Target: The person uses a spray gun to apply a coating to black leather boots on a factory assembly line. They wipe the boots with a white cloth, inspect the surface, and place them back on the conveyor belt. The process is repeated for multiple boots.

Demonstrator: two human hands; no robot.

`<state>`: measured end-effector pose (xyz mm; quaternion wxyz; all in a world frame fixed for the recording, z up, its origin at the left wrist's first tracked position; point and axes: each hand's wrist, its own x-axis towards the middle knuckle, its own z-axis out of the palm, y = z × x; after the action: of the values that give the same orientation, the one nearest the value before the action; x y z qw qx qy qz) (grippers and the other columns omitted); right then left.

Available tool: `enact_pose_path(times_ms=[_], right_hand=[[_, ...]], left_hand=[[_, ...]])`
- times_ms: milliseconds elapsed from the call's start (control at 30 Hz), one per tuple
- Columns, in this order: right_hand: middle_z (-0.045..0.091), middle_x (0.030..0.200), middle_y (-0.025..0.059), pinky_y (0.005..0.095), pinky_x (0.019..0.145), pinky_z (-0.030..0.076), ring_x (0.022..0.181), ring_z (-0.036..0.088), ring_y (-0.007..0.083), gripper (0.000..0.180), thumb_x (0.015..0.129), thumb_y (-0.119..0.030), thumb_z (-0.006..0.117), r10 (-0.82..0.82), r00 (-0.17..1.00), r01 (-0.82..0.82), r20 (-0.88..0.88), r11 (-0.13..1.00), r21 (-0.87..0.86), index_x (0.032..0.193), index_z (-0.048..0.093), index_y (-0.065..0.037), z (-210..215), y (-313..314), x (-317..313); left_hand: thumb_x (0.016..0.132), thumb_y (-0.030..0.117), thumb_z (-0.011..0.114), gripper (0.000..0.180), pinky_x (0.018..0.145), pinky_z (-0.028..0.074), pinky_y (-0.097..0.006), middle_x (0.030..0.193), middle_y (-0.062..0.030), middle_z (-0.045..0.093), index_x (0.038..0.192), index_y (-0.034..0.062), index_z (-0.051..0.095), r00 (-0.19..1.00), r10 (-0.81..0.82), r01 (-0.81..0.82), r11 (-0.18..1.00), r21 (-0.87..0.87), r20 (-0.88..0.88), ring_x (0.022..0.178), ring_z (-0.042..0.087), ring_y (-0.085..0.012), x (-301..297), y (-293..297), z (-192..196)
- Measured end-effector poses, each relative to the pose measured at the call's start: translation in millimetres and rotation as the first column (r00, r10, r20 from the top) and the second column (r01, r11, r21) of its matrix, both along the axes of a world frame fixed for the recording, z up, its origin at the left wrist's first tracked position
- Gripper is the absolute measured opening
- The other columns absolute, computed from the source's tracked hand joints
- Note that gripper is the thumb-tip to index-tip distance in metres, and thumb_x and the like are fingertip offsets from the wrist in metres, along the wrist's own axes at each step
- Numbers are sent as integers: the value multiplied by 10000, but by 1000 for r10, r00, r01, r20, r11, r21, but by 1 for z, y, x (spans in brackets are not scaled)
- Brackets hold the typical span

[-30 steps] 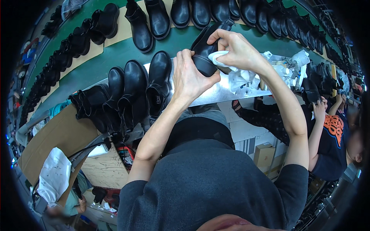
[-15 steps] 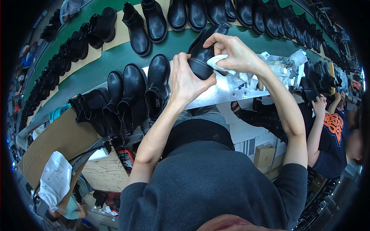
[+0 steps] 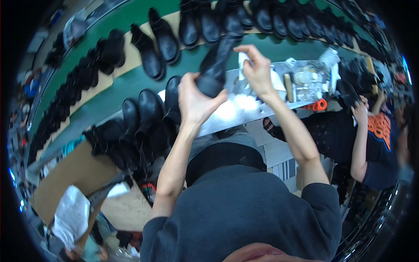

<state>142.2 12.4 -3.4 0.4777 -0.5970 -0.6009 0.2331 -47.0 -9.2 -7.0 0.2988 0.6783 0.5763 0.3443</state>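
The left hand (image 3: 197, 102) over there grips a boot (image 3: 214, 65) by its near end, over the green counter (image 3: 131, 85). Just right of it, the right hand (image 3: 256, 72) pinches a white cloth (image 3: 241, 62); clear bottles (image 3: 307, 83) sit farther right.

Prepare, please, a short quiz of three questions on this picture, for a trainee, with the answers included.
1. Choose: what does the bare left hand grip?
A) a clear plastic bottle
B) a glossy black ankle boot
C) a brown cardboard sheet

2. True or false: the bare right hand is empty.

3. Complete: beyond the shiny silver metal sheet, the flat tabletop is coloured ____.

Key:
1. B
2. False; it holds a thin white cloth.
3. Green
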Motion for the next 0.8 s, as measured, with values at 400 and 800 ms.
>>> enact_pose_path(times_ms=[400,800], right_hand=[[442,1251,299,475,1023,398,1236,406,450,648,711,-130,687,-172,772,425,612,856,-296,1278,435,59,-82,-19,101],[653,995,252,526,756,503,840,634,464,221,810,-89,560,-381,780,557,496,784,-273,955,720,-46,-107,-53,164]], left_hand=[[625,269,831,611,600,494,-303,806,-127,604,1010,-37,468,981,93,-68,986,-150,171,666,592,-162,-15,-1,6],[613,245,830,596,673,488,-317,850,-132,591,1013,-34,488,991,56,-39,991,-130,125,729,579,-182,-5,5,6]])
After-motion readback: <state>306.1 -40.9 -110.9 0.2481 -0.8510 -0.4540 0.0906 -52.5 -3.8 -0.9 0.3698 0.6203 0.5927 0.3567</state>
